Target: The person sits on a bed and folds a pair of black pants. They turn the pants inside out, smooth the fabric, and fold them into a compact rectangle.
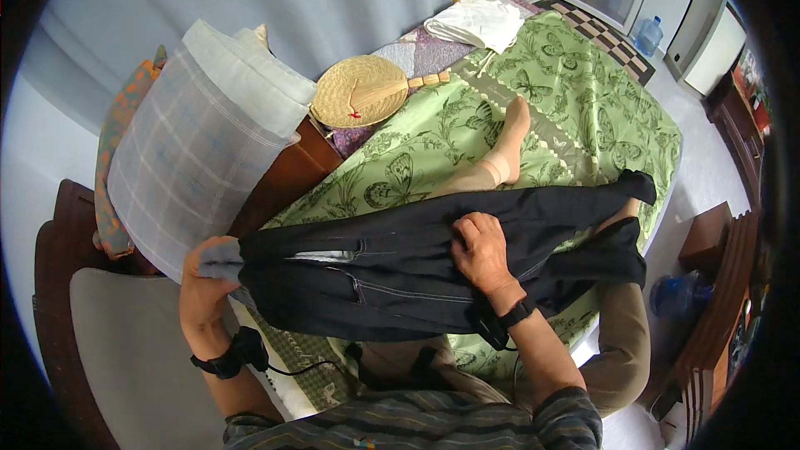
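Note:
A pair of black trousers [400, 287] with white stitching stretches sideways across my lap and the bed. Its waist end lies to the left, and its two leg ends reach the right. My left hand [203, 284] grips the waist, where grey inner cloth [220, 260] shows. Farther along, my right hand [484, 250] rests on the upper leg with its fingers curled into the black cloth; the fingertips are partly hidden. A pocket opening [322, 256] between the hands shows white lining. Both wrists wear black straps with small devices.
Beneath the trousers spreads a green butterfly-print sheet [562, 75]. A woven fan [359, 90] and folded white cloth [478, 22] lie beyond. Folded plaid bedding [200, 131] stands at the left beside the headboard [59, 300]. My bare foot [515, 131] extends past the trousers.

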Demonstrator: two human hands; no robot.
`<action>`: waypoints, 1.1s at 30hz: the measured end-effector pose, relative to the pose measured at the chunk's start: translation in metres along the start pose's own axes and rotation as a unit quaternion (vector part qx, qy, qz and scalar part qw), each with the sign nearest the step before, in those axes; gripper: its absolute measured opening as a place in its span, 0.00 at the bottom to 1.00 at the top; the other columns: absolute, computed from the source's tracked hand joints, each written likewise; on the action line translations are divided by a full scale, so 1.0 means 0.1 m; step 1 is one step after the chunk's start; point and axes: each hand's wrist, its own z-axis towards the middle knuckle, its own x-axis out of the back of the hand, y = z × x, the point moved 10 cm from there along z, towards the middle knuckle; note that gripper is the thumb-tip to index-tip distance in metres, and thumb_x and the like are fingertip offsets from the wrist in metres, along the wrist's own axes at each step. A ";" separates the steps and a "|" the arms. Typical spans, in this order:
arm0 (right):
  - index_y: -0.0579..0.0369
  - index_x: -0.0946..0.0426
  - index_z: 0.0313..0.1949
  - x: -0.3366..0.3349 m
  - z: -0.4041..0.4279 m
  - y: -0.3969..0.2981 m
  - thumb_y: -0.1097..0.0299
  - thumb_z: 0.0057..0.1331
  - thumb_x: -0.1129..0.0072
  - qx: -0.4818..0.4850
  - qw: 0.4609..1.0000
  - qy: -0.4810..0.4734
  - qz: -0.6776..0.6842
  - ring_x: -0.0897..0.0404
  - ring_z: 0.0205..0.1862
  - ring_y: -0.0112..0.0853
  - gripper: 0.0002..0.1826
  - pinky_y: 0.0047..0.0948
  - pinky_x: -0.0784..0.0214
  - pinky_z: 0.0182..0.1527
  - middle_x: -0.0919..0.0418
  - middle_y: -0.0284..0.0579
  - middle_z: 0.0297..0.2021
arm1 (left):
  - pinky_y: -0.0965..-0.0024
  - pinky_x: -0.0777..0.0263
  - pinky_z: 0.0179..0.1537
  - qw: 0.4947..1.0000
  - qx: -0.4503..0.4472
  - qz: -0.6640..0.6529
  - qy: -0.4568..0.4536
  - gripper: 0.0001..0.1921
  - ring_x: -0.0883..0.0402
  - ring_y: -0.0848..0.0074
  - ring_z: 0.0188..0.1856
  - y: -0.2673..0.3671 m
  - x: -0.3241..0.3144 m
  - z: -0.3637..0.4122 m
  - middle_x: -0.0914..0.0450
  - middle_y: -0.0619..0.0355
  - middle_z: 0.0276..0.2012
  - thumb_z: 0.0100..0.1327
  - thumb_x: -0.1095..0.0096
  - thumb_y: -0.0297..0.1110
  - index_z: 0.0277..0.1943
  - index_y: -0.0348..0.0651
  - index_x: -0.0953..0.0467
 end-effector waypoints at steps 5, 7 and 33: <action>0.56 0.29 0.36 0.16 -0.08 -0.05 0.78 0.40 0.39 0.020 0.998 0.054 -0.004 0.28 0.43 0.47 0.19 0.42 0.36 0.52 0.27 0.46 0.34 | 0.76 0.33 0.40 1.000 0.002 0.002 -0.029 0.25 0.25 0.80 0.39 -0.07 0.06 0.00 0.23 0.63 0.36 0.37 0.31 0.23 0.45 0.33 0.23; 0.55 0.29 0.36 0.12 -0.09 -0.01 0.77 0.40 0.38 -0.008 1.000 0.022 0.003 0.27 0.42 0.44 0.20 0.44 0.38 0.57 0.27 0.45 0.35 | 0.76 0.33 0.41 0.999 -0.011 -0.004 -0.038 0.25 0.25 0.80 0.39 -0.09 0.09 -0.02 0.23 0.63 0.37 0.37 0.31 0.24 0.45 0.33 0.23; 0.58 0.23 0.35 0.25 -0.72 -0.44 0.77 0.49 0.41 -0.057 0.977 -0.031 0.204 0.24 0.38 0.45 0.11 0.38 0.29 0.40 0.24 0.47 0.36 | 0.76 0.32 0.44 0.999 -0.033 0.000 -0.007 0.17 0.24 0.77 0.42 -0.09 0.01 -0.07 0.22 0.58 0.41 0.47 0.36 0.19 0.44 0.32 0.23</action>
